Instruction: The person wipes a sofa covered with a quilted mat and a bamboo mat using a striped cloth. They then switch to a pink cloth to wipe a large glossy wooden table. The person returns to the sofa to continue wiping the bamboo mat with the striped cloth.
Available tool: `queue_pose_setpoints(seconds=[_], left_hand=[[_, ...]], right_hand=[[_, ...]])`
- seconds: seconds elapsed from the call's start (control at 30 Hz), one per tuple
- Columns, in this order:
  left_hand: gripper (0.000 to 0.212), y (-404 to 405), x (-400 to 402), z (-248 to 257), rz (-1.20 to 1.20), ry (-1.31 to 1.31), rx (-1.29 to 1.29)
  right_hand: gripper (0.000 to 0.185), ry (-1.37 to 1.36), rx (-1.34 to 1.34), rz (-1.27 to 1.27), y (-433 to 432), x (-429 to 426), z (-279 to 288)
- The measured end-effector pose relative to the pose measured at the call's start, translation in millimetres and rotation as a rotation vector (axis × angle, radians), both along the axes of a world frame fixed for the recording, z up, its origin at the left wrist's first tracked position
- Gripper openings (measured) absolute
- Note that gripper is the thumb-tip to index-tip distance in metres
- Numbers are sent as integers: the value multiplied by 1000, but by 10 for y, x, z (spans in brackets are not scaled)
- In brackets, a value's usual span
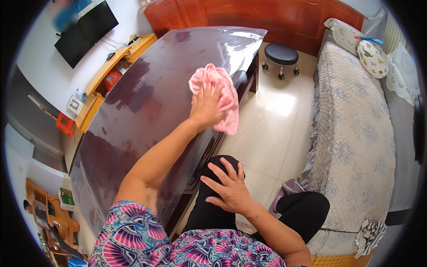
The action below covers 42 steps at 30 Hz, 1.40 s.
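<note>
My left hand (206, 108) presses down on a bunched pink cloth (230, 100), fingers spread over it. Cloth and hand are at the right edge of a long dark table whose top has a glossy clear cover (160, 80); part of the cloth hangs past that edge. Streaks and smudges mark the shiny surface. My right hand (228, 188) rests palm down on my knee in black trousers, fingers apart, holding nothing.
A black round stool (281, 54) on casters stands beyond the table. On the right is a sofa with a quilted cover (357, 140). A wooden cabinet (110, 70) runs along the left wall, near an orange plastic stool (65, 124). A seated person (41, 217) is at lower left.
</note>
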<state>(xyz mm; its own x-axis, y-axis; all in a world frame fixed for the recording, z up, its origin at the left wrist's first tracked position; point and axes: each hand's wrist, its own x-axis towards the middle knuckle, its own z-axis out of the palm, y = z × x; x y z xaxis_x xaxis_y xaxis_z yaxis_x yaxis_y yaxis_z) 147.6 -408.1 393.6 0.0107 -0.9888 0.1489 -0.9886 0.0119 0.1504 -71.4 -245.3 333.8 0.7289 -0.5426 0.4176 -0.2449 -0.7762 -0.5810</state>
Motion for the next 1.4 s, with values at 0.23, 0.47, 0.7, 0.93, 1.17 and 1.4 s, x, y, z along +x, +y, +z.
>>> queue_pose_setpoints(seconds=[0.23, 0.47, 0.7, 0.93, 1.17, 1.4], left_hand=[[89, 2866, 296, 127, -68, 62, 35], [114, 6363, 482, 3, 428, -16, 331], [109, 5281, 400, 278, 437, 72, 188], [92, 4193, 1094, 89, 428, 34, 92], [78, 7149, 3105, -286, 1162, -288, -20], [79, 5026, 2319, -228, 863, 74, -84]], right_hand=[[71, 28, -54, -42, -87, -139, 50], [70, 53, -26, -11, 30, -64, 102], [72, 69, -34, 45, 115, 11, 138], [70, 63, -58, 71, 93, 26, 156], [66, 10, -6, 112, 157, 64, 164], [63, 85, -58, 22, 62, 2, 111]])
